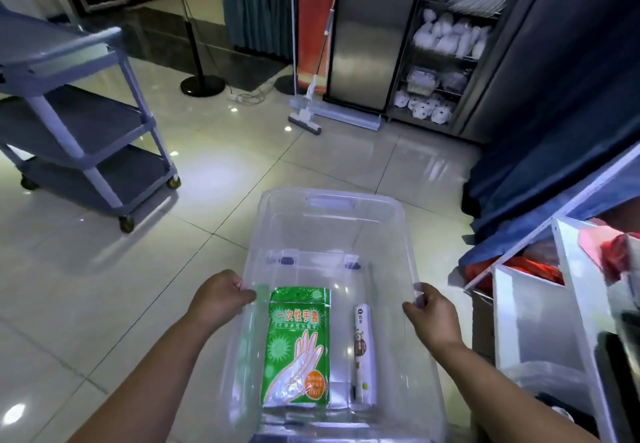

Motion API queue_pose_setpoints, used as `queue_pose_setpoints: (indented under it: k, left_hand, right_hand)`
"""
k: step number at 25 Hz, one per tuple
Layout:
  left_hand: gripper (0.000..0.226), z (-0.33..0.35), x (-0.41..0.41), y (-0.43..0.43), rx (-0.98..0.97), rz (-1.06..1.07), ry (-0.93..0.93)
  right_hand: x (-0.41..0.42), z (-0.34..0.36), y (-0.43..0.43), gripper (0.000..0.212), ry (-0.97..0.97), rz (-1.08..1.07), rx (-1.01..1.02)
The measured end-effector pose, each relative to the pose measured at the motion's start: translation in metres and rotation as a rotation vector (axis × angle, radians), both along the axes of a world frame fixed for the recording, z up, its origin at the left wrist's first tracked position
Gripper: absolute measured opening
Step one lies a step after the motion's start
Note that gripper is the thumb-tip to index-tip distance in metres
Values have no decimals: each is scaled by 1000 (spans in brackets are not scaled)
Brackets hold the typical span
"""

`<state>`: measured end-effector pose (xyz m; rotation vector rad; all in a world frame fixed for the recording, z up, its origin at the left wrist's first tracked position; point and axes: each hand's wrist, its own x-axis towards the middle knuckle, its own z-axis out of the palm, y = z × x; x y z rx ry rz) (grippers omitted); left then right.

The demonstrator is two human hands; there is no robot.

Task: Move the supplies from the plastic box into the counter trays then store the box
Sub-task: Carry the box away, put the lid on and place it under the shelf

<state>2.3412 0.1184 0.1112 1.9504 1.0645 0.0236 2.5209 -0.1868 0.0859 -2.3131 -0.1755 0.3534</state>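
Two hands on the clear plastic box [332, 228], one per long side. Your left hand [221, 299] is closed over the left rim, fingers curled over the edge. Your right hand [431, 314] is clamped on the right rim the same way, thumb on the inside wall. Box is held out in front of you above the tiled floor [104, 269], open top facing up, no lid on it.

Inside, flat on the bottom, near end: a green glove packet [298, 349] with a hand printed on it, left of centre. Just beside it to the right, apart by a narrow gap, a slim white roll [362, 352] lying lengthwise.

White counter trays [540, 321] stand at your right, close to the box's right side; red items show in the far compartments. Grey utility cart [79, 113] well off to the left. Mop [306, 110] leans against a steel cabinet [367, 44] ahead.
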Motion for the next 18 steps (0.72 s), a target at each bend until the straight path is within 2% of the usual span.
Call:
queue_pose_setpoints:
  k: [8, 12, 18]
  left_hand:
    - [17, -10, 218, 59, 36, -366, 73]
    - [15, -34, 322, 31, 128, -576, 111]
    - [14, -89, 448, -29, 180, -711, 188]
  right_hand:
    - [95, -6, 22, 37, 72, -416, 37]
    - [121, -31, -7, 36, 174, -623, 53]
    - [212, -84, -60, 39, 259, -701, -14]
